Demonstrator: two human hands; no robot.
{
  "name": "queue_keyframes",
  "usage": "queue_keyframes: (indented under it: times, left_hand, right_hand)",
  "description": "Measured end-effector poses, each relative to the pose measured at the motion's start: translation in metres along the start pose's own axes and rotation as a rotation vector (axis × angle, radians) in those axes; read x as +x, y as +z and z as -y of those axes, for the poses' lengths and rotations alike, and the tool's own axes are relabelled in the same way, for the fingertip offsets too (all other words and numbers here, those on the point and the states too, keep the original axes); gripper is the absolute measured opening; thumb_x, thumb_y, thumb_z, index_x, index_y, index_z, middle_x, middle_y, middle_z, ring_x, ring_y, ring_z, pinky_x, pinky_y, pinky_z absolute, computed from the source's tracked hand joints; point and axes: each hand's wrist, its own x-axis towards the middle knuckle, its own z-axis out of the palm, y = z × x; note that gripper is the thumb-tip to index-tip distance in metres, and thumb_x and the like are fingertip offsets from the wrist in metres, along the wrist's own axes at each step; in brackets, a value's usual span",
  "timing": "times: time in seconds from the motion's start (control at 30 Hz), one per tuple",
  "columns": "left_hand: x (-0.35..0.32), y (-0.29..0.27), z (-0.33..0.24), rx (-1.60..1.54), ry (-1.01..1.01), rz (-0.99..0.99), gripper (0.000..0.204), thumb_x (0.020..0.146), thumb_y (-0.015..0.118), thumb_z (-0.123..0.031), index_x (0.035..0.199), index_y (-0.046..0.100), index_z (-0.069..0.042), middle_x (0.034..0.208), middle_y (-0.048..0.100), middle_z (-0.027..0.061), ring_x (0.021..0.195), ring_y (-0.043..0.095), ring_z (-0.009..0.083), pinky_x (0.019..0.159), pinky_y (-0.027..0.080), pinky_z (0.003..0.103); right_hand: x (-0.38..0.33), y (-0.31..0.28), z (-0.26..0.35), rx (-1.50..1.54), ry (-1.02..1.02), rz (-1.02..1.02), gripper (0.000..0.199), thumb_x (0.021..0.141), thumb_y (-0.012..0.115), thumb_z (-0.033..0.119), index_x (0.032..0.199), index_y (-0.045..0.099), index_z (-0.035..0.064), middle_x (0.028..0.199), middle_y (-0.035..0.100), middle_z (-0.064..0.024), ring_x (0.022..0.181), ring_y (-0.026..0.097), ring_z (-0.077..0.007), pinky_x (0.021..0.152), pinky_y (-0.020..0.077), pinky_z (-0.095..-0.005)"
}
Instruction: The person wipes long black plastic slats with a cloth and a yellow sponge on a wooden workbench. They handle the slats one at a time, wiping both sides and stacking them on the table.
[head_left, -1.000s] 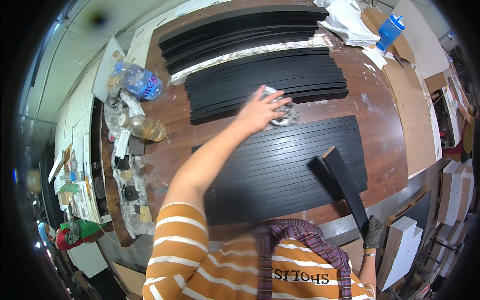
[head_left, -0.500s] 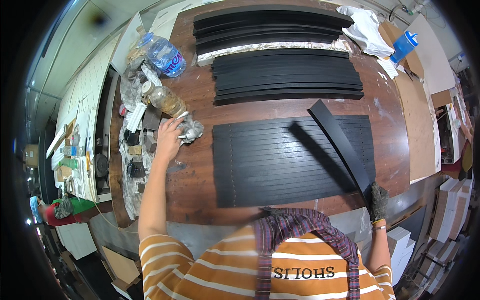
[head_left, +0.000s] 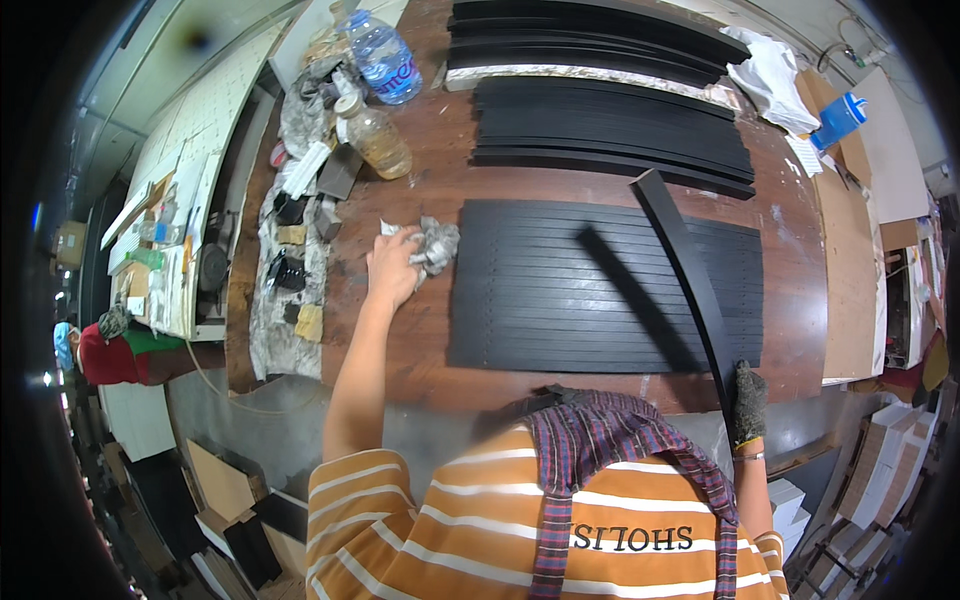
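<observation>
My bare left hand (head_left: 393,266) grips a crumpled grey-white rag (head_left: 438,246) over the brown table, just left of a row of black strips (head_left: 545,300) laid side by side. In a dark knitted glove, my right hand (head_left: 748,403) is closed round the near end of a single black strip (head_left: 684,262). That strip slants up and away to the left above the row and throws a shadow on it. The glove hides the strip's near end.
Two stacks of black strips (head_left: 610,130) lie behind the row. At the back left stand a bottle of amber liquid (head_left: 380,145) and a large clear bottle (head_left: 388,62). Blocks rest on a stained cloth (head_left: 270,340) along the left edge. A blue bottle (head_left: 840,120) stands far right.
My left hand has drawn the rag away from the amber bottle, toward the row of strips. My right hand still holds the slanted strip, and the whole view has shifted.
</observation>
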Motion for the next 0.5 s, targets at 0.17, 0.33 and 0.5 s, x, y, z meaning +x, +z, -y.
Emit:
queue_keyframes:
  times: [0.17, 0.33, 0.5]
  left_hand:
    - [-0.068, -0.016, -0.004, -0.036, 0.074, -0.140, 0.035, 0.076, 0.068, -0.011, 0.110, 0.075, -0.011, 0.129, 0.066, 0.0014, 0.117, 0.055, 0.0305, 0.098, 0.043, 0.045]
    - [-0.116, -0.013, 0.004, 0.028, -0.244, -0.137, 0.030, 0.080, 0.072, -0.016, 0.110, 0.073, -0.011, 0.125, 0.067, 0.0056, 0.114, 0.057, 0.0322, 0.095, 0.044, 0.047]
    - [-0.061, -0.001, 0.065, 0.105, -0.499, -0.322, 0.038, 0.086, 0.071, -0.021, 0.122, 0.067, -0.010, 0.126, 0.066, 0.0130, 0.116, 0.058, 0.0379, 0.094, 0.047, 0.054]
  right_hand:
    - [-0.003, 0.019, 0.001, 0.033, -0.006, -0.097, 0.031, 0.107, 0.049, 0.021, 0.100, 0.067, -0.0037, 0.077, 0.063, -0.0198, 0.069, 0.059, -0.0322, 0.062, 0.0445, -0.0448]
    - [0.000, 0.022, 0.002, 0.056, 0.006, -0.044, 0.025, 0.104, 0.050, 0.011, 0.113, 0.067, -0.0042, 0.091, 0.068, -0.0226, 0.082, 0.065, -0.0358, 0.071, 0.0492, -0.0450]
    - [0.001, 0.018, 0.009, 0.094, -0.174, -0.135, 0.025, 0.099, 0.051, 0.002, 0.118, 0.066, -0.0035, 0.100, 0.069, -0.0232, 0.091, 0.066, -0.0386, 0.077, 0.0512, -0.0460]
